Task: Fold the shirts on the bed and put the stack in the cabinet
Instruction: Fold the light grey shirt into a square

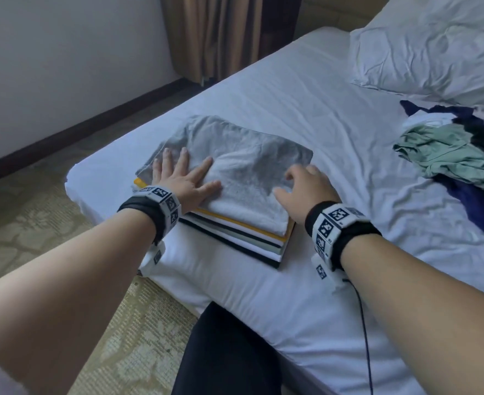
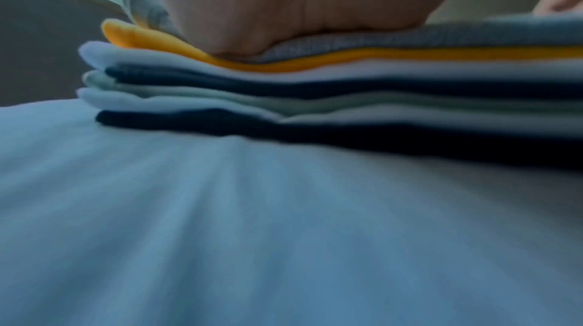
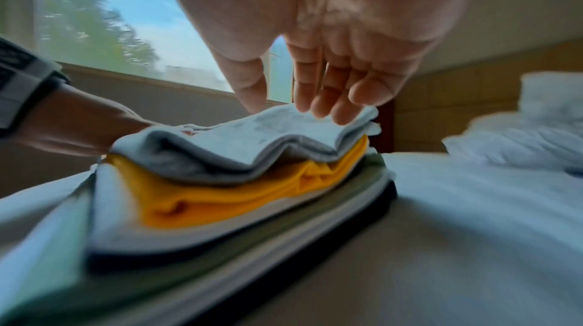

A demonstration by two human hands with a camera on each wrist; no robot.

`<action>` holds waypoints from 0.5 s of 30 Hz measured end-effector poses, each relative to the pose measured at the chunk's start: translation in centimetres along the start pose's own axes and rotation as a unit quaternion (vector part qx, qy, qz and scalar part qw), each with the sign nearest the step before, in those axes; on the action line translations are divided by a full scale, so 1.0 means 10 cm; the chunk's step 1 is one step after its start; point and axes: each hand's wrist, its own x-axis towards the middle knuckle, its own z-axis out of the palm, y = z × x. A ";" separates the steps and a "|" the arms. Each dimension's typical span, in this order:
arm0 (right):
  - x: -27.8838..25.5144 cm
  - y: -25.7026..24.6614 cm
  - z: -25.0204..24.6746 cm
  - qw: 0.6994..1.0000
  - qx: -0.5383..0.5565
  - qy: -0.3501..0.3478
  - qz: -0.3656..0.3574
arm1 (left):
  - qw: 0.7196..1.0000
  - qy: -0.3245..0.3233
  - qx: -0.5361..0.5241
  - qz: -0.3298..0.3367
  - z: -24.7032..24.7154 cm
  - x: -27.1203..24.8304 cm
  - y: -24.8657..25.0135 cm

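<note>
Grey shirt point(image 1: 235, 166) sits on top of the folded stack point(image 1: 243, 240), near-left part of the bed point(image 1: 306, 303). Left hand point(image 1: 183, 178) flat on the shirt's left side, fingers straight and spread, palm pressing down; left wrist view shows the heel of the hand denting the stack edge. Right hand point(image 1: 306, 189) over the shirt's near-right corner, fingers loosely curled and slightly apart, tips at or just above the cloth, gripping nothing. Unfolded green and navy shirts point(image 1: 457, 161) lie far right, well apart, by the pillow point(image 1: 434, 47).
</note>
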 end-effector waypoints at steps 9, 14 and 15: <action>0.81 -0.23 0.43 0.962 -0.138 -0.156 -0.177 | 0.999 -0.035 -0.020 0.001 0.15 0.13 -0.09; 1.00 -0.09 0.67 0.960 -0.113 -0.192 -0.170 | 0.999 -0.036 -0.037 0.003 0.22 0.19 -0.12; 1.02 -0.09 0.68 0.960 -0.109 -0.195 -0.169 | 0.998 -0.038 -0.040 0.003 0.22 0.20 -0.13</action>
